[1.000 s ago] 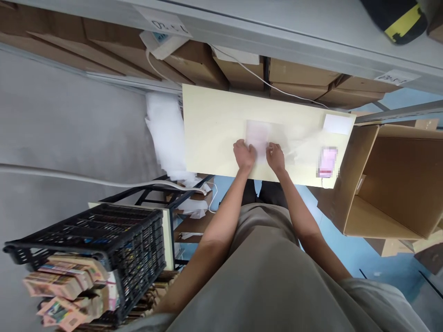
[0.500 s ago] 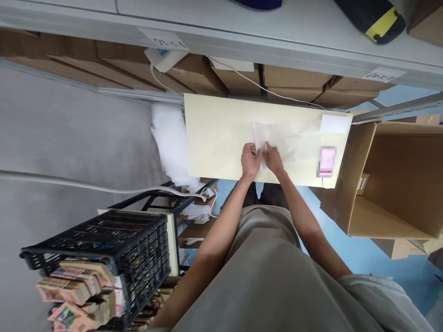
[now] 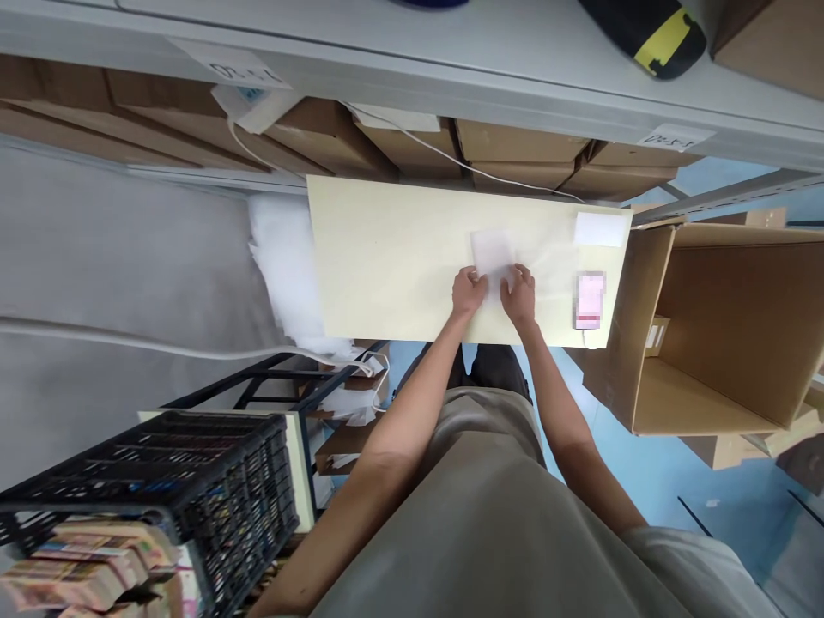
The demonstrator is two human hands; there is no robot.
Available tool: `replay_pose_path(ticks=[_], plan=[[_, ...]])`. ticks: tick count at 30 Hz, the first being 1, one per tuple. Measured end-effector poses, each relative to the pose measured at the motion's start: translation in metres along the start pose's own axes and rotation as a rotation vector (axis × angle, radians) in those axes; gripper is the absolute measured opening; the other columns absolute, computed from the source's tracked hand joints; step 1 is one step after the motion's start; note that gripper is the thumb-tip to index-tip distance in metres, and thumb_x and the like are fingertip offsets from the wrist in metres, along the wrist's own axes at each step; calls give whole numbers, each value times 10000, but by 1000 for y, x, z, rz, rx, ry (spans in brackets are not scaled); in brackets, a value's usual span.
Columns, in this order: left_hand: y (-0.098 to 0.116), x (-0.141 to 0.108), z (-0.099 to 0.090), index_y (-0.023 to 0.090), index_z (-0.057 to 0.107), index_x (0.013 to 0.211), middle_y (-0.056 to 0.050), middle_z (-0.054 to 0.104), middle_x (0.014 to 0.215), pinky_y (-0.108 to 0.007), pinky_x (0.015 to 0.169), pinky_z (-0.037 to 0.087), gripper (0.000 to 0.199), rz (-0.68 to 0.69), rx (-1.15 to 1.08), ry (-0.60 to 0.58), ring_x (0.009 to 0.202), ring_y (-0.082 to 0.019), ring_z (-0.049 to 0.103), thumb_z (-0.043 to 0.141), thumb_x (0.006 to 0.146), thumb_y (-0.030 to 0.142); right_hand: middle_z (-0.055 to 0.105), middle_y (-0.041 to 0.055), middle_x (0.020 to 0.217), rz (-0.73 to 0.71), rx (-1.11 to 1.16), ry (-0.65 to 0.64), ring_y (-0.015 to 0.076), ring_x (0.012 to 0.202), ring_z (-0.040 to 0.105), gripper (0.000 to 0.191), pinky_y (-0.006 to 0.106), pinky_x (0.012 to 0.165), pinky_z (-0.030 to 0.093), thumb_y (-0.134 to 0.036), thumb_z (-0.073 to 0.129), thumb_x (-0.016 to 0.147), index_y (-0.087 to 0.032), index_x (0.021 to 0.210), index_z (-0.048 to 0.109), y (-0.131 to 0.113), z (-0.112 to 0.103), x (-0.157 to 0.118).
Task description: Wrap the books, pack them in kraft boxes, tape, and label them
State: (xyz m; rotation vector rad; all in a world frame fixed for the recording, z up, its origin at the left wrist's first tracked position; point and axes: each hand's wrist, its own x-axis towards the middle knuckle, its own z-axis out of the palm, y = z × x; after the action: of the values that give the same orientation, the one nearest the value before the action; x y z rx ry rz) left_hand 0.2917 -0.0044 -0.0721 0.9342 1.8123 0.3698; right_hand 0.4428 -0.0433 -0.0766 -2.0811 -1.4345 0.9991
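Note:
A small whitish packet, perhaps wrapped in thin translucent sheet, [image 3: 493, 251] lies flat near the middle of the cream board [image 3: 386, 257]. At its lower left edge is my left hand [image 3: 469, 290], fingers curled closed on it. My right hand [image 3: 518, 293] is at the packet's lower right edge, its fingers bent and closed on that side. A pink blurred rectangular object [image 3: 589, 300] with a cable lies to the right on the board, below a white paper [image 3: 599, 229].
Cardboard boxes [image 3: 521, 142] line the shelf behind the board. An open carton [image 3: 714, 412] stands at the right. White sheets [image 3: 283, 266] hang at the board's left end. A black crate [image 3: 238, 489] with bundled items is at lower left, near a white cable [image 3: 160, 345].
The packet now lies flatter and shows a wider face between my hands. My right hand has moved right, away from my left hand. The whole view has shifted slightly.

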Motion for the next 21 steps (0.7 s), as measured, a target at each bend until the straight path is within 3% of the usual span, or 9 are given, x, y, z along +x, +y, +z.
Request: replay_pose_path(ticks=[3,7,10,12,15,18,21], plan=[[-5,8,-15,233,658,967,-43,734,916,-424,939,633,126,-9,8,-7,890,-228,741,770,994,284,637,264,1588,2,33,-45,385,1510,619,386,643,1333,473,-270,565,1074,-146,1416,692,-5,12,-5],[-21,9,-63,251,616,891,-37,673,869,-481,969,627,174,40,101,122,869,-236,704,728,1018,286,644,232,1615,7,184,-253,317,1279,782,405,527,1188,634,-309,549,1092,-172,1441,700,-26,48,-21],[-35,-1,-101,236,670,1016,-80,721,992,-532,1018,622,43,97,151,249,923,-263,736,703,1011,263,570,196,1735,-39,257,-376,306,1450,715,435,492,1248,606,-272,542,1086,-186,1477,712,-49,80,-33],[-39,-10,-115,228,696,1127,-117,749,1108,-548,1042,623,128,152,161,268,973,-276,758,702,1014,287,536,176,1778,-66,266,-416,299,1589,610,456,476,1320,546,-232,553,1069,-180,1491,718,-60,92,-37],[-36,-23,-109,234,711,1225,-136,753,1167,-535,1010,640,229,209,149,215,979,-287,771,727,1015,322,615,192,1706,-42,262,-404,294,1563,637,431,456,1329,529,-227,552,1073,-166,1456,739,-62,89,-36],[-25,-32,-77,245,719,1257,-117,738,1146,-493,949,645,255,246,144,139,928,-275,757,752,1009,294,777,188,1481,34,272,-318,298,1345,774,387,476,1244,591,-330,523,1125,-181,1403,748,-49,64,-29],[-16,-33,-39,243,721,1266,-105,708,1135,-457,952,634,278,256,150,95,923,-259,739,794,1000,279,840,164,1341,75,303,-211,300,1176,819,435,495,1134,650,-498,504,1150,-210,1388,729,-31,33,-24]])
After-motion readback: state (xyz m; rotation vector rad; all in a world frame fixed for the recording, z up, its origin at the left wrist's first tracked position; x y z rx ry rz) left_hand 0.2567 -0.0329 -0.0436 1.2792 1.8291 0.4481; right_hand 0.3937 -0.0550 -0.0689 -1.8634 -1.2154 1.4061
